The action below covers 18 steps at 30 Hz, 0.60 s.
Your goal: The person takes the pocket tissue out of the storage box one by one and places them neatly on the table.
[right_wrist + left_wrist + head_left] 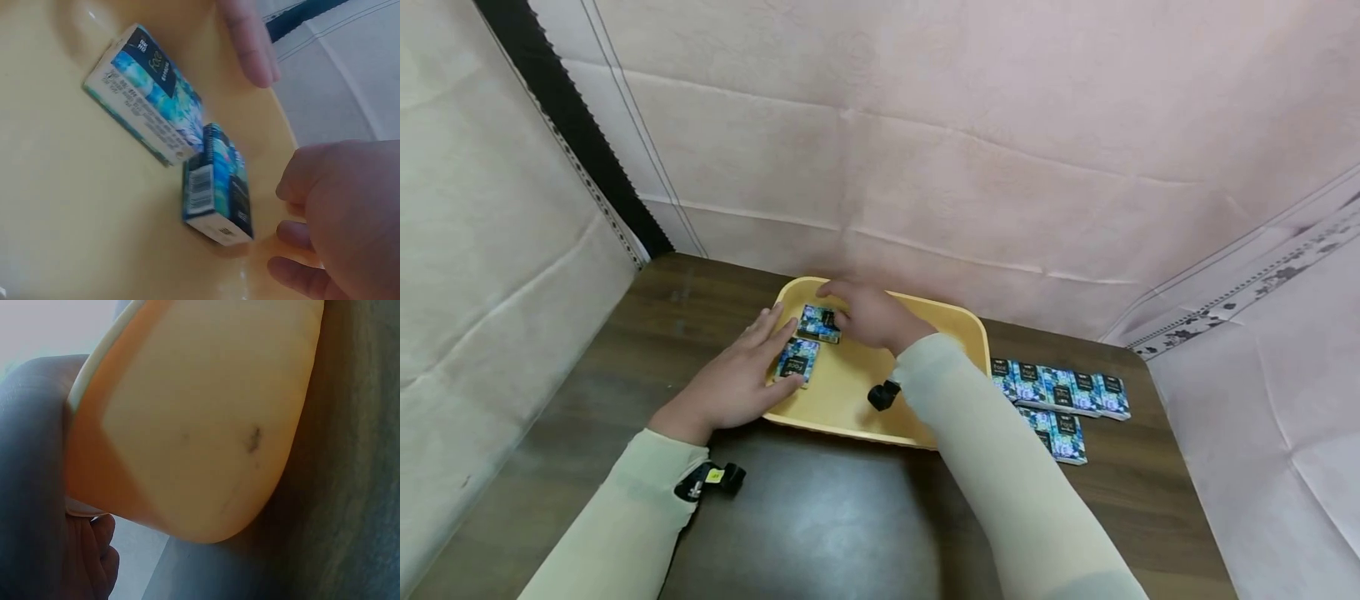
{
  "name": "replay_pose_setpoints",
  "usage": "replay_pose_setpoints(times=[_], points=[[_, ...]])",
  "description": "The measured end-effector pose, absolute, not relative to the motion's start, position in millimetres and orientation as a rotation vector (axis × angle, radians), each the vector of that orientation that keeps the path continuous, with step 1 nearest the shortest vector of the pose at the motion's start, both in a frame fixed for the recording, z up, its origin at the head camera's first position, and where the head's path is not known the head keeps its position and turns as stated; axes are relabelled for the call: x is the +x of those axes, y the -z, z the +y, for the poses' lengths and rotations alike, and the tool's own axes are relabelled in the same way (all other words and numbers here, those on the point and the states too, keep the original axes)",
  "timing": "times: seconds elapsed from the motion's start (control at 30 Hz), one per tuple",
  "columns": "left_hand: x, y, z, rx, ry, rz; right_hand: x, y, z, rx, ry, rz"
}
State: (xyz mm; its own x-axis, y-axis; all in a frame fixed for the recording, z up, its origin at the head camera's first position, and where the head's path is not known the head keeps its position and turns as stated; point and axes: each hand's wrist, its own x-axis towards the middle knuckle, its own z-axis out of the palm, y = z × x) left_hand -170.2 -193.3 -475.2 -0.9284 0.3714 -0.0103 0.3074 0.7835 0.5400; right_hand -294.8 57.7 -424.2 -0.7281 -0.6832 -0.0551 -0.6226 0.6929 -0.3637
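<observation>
A shallow yellow tray (857,392) sits on the table with two small blue-patterned boxes in its left part. The nearer box (797,360) and the farther box (819,323) lie flat, their corners almost meeting, each with a dark label. My left hand (733,379) rests over the tray's left rim, fingers extended and spread, thumb beside the nearer box. My right hand (876,317) is above the tray's far side, close to the farther box. In the right wrist view its loosely bent fingers (294,234) hold nothing, with a gap between them and that box.
More boxes of the same kind (1060,390) lie in two rows on the wooden table (1105,500), right of the tray. Pale fabric walls (925,167) enclose the table at the back and sides. Dark cameras are strapped to both wrists.
</observation>
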Motion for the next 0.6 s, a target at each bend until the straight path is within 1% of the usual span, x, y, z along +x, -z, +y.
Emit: replay_pose_setpoints(times=[0.23,0.4,0.6], points=[[-172.3,472.9,-192.6,0.574,-0.845,2.868,-296.3,440.4,44.1,-1.138,0.372,2.739],[-173.7,472.3,-191.5,0.585,-0.834,2.873,-293.5,449.0,41.3,-1.132,0.343,2.740],[-172.1,474.7,-193.1,0.567,-0.831,2.873,-289.3,450.8,35.3,-1.119,0.329,2.724]])
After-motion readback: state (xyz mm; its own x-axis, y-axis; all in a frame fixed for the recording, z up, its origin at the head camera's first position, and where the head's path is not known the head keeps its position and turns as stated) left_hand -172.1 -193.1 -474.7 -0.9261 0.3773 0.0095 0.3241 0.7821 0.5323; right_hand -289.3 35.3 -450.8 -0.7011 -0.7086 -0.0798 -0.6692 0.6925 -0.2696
